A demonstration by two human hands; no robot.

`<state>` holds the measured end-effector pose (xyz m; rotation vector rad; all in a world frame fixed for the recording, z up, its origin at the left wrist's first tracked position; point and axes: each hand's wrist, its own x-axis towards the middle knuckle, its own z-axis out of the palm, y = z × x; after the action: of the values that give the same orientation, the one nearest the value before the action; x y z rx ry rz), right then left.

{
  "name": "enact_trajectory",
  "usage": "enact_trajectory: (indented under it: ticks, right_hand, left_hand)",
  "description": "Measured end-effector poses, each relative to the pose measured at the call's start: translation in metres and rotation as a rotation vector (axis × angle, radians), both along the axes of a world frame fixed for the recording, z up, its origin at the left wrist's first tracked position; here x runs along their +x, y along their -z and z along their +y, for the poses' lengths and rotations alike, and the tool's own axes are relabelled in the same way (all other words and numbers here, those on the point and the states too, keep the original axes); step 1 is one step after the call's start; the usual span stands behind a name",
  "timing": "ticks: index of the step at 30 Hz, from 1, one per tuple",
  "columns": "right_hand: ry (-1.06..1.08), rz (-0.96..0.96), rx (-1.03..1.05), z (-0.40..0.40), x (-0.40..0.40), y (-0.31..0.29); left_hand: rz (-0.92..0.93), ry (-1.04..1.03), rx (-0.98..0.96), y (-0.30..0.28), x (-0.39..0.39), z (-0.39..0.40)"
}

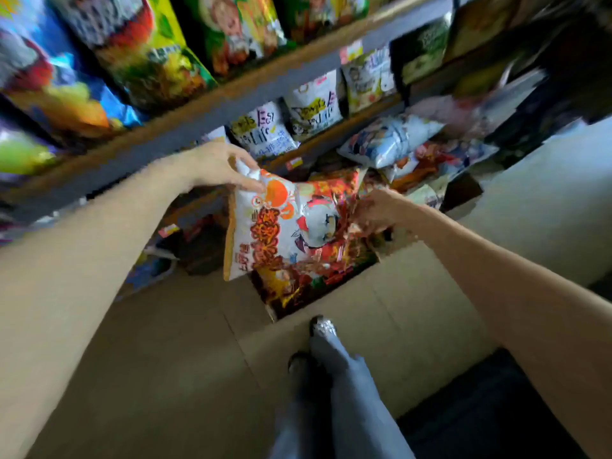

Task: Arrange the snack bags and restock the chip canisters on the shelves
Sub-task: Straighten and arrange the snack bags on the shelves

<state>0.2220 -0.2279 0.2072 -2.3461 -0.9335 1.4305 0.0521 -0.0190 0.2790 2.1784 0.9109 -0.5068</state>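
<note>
Dim indoor light, heavy motion blur throughout, blocky compression smear, wide-angle bending at edges.

- Orange-and-white snack bag [281, 226]: puffed, printed with a cartoon figure and bold red lettering; hangs tilted, top corner pinched by the left hand [220, 164], right edge held by the right hand [377, 210].
- Red-orange snack bags [308, 283]: packed in the open cardboard box [381, 293], directly beneath both hands.
- White snack bags with black lettering [288, 122]: upright in a row on the shelf [231, 94] beyond the left hand.
- Pale blue snack bag [387, 140]: lies flat beyond the right hand.
</note>
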Motion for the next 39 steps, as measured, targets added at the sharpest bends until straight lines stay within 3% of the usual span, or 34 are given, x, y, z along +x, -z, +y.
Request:
enact_trajectory:
  ticks: [2, 3, 6, 11, 13, 16, 21, 23, 26, 27, 29, 32, 34, 37, 39]
  right_hand:
    - [-0.057, -0.373, 0.128, -0.006, 0.022, -0.079]
    - [-0.025, -0.438, 0.198, -0.01, 0.036, -0.117]
    - [0.004, -0.45, 0.348, -0.025, 0.068, -0.218]
    - [-0.214, -0.385, 0.495, -0.07, 0.106, -0.32]
    - [-0.251, -0.301, 0.468, -0.097, 0.129, -0.333]
    - [-0.262, -0.404, 0.38, -0.142, 0.178, -0.323]
    - [0.032, -0.476, 0.542, -0.191, 0.258, -0.302]
    - [0.168, -0.491, 0.633, -0.194, 0.291, -0.304]
    - [0.435, -0.364, 0.764, -0.19, 0.339, -0.307]
    - [0.518, -0.29, 0.8, -0.188, 0.354, -0.309]
    - [0.657, -0.132, 0.871, -0.18, 0.389, -0.319]
    - [0.66, -0.018, 0.919, -0.169, 0.433, -0.345]
    - [0.588, 0.014, 0.9, -0.158, 0.463, -0.36]
    - [0.481, -0.009, 0.85, -0.13, 0.508, -0.375]
    - [0.484, -0.055, 0.818, -0.114, 0.536, -0.383]
  left_hand:
    - [0.039, 0.195, 0.128, -0.075, 0.027, -0.01]
    - [0.037, 0.281, 0.19, -0.108, 0.042, -0.015]
    - [0.012, 0.512, 0.358, -0.198, 0.087, -0.048]
    - [-0.023, 0.764, 0.575, -0.287, 0.177, -0.127]
    - [-0.051, 0.81, 0.666, -0.31, 0.217, -0.158]
    - [-0.11, 0.809, 0.703, -0.336, 0.285, -0.202]
    - [-0.207, 0.84, 0.737, -0.359, 0.382, -0.267]
    - [-0.389, 0.81, 0.818, -0.365, 0.398, -0.281]
    - [-0.918, 0.627, 0.86, -0.365, 0.414, -0.286]
    - [-1.026, 0.537, 0.845, -0.361, 0.417, -0.284]
    - [-1.016, 0.35, 0.811, -0.348, 0.428, -0.27]
    - [-0.674, 0.14, 0.703, -0.319, 0.454, -0.235]
    - [-0.567, 0.024, 0.421, -0.306, 0.478, -0.21]
    - [-0.608, -0.121, -0.07, -0.3, 0.529, -0.179]
    - [-0.659, -0.138, -0.17, -0.301, 0.564, -0.166]
